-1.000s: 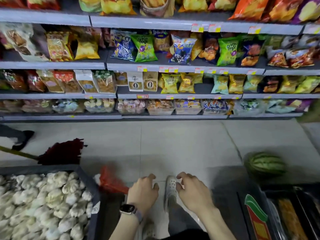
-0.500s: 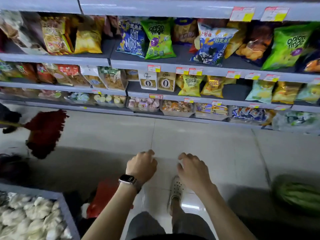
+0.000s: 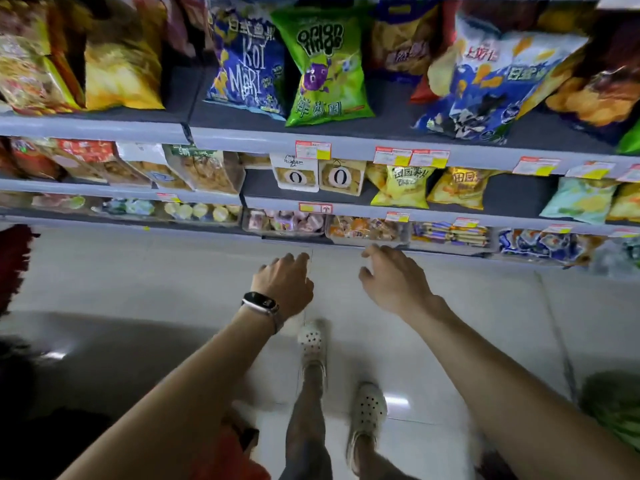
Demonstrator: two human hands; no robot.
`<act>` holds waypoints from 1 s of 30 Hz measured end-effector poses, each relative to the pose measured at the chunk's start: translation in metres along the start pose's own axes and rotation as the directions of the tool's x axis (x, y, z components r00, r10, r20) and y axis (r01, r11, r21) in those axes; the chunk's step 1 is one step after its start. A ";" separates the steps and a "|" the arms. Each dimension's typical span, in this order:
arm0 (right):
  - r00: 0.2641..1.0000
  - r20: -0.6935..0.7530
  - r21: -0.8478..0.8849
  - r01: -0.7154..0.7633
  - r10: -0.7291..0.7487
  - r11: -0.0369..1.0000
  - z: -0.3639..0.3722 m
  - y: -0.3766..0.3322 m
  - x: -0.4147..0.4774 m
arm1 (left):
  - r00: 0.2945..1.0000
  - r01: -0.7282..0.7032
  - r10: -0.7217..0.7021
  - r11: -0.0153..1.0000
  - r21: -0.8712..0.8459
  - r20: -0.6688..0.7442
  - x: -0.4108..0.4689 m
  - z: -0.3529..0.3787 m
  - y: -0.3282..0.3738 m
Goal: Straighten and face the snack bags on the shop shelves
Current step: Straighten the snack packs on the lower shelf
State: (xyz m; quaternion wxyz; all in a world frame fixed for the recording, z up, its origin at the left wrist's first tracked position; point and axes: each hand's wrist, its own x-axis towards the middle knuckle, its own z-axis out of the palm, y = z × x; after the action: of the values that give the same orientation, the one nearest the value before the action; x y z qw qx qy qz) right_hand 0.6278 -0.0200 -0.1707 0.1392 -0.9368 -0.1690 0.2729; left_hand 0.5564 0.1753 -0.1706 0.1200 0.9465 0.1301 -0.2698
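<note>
Snack bags fill grey shop shelves in front of me. On the upper shelf a blue Koi Mori bag and a green onion-rings bag stand side by side, with a blue-and-white chip bag leaning to their right. The shelf below holds two boxes marked "0" and yellow bags. My left hand, a watch on its wrist, and my right hand reach out over the floor toward the lowest shelf. Both hold nothing, fingers loosely curled.
Clear tubs of wrapped sweets line the bottom shelf. A red mop head lies at the left edge. A watermelon sits on the floor at the right. My feet in white clogs stand on the pale tiles.
I have stepped closer to the shelves and they fill more of the view. Both hands moved forward and up toward the lowest shelf. The garlic bin dropped out of sight.
</note>
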 end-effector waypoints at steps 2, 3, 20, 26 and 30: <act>0.999 -0.030 0.012 -0.026 0.026 1.000 0.003 -0.004 0.035 | 1.000 -0.013 0.013 1.000 -0.006 -0.007 0.037 -0.002 -0.016; 0.998 -0.043 0.033 -0.045 0.046 0.998 0.007 -0.005 0.052 | 1.000 -0.018 0.018 1.000 -0.022 -0.023 0.055 -0.003 -0.025; 0.851 -0.030 0.803 -0.292 0.524 0.519 0.060 0.011 0.258 | 0.914 0.076 -0.335 0.694 -0.716 -0.228 0.279 0.009 -0.102; 0.800 -0.226 0.801 -0.172 0.556 0.574 0.071 0.022 0.313 | 0.883 -0.048 -0.379 0.512 -0.858 -0.276 0.333 0.015 -0.110; 0.750 -0.199 0.875 -0.153 0.631 0.458 0.069 0.020 0.330 | 0.839 -0.203 -0.365 0.478 -0.855 -0.403 0.344 0.025 -0.108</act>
State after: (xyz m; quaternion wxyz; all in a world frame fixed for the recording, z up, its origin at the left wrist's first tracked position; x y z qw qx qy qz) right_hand 0.8564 0.1030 -0.3874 0.5234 -0.8094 0.2500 0.0912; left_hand 0.7930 0.3320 -0.3947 0.5291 0.7773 0.3237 0.1049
